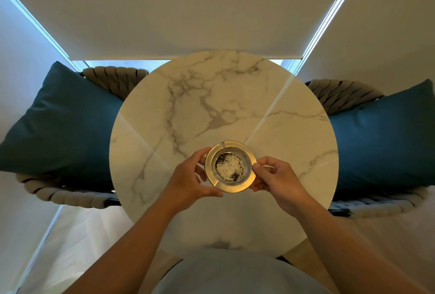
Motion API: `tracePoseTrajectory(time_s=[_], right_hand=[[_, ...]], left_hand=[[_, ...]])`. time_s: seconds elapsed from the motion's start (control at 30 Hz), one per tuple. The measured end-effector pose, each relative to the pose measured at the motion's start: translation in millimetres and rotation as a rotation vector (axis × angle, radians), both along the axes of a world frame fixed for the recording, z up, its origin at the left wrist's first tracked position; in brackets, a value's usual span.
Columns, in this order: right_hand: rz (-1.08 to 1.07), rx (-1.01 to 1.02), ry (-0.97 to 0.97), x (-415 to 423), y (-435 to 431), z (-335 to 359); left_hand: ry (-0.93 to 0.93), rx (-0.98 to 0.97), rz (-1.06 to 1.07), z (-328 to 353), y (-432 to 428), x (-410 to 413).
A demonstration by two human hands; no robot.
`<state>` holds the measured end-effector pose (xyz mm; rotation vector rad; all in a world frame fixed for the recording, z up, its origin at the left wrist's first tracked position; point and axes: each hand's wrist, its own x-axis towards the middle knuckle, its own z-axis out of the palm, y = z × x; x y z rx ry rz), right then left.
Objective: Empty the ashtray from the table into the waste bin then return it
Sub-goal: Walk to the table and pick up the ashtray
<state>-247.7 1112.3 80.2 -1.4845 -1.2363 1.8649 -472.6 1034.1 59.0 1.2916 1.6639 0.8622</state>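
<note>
- The ashtray point(230, 166), a round gold-rimmed dish, sits low of centre in the frame, over the near part of the round marble table point(223, 129); whether it rests on the top or is just clear of it I cannot tell.
- It holds a scatter of pale ash and dark specks in its bowl, so the emptying has evidently not been done yet.
- The left hand point(188, 176) is clamped on the rim at the dish's left side, thumb along the lower edge and fingers at the upper left.
- The right hand point(275, 178) pinches the rim at the right side, thumb on top and fingers curled beneath.
- The step in hand looks like the lift-off from the table with a two-handed hold (a sound choice for a shallow dish of loose powder).
- To do it well, keep the rim level as it rises; any tilt would likely send ash over the low lip onto the marble.
- Move slowly and without jerks, since fine ash lifts easily on a draught.
- Keep both grips opposite one another so neither side dips.
- No waste bin shows anywhere in the frame, so the carry probably means turning away from the table; turn the body, not the wrists.
- The teal cushions point(58, 119) on the woven chairs at left and right are near the table edge; steer clear of them.
</note>
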Motion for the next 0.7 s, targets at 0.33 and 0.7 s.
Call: tracePoseTrajectory(time_s=[0.33,0.7], right_hand=[[-0.106,0.027,-0.029,-12.0,-39.2,3.5],[0.002,0.021,0.017,-7.6,-53.4,10.6]], left_hand=[[0.004,0.026,-0.132,4.6,-10.5,-19.0],[0.074,0.053,-0.076,20.2,-46.0,-9.5]])
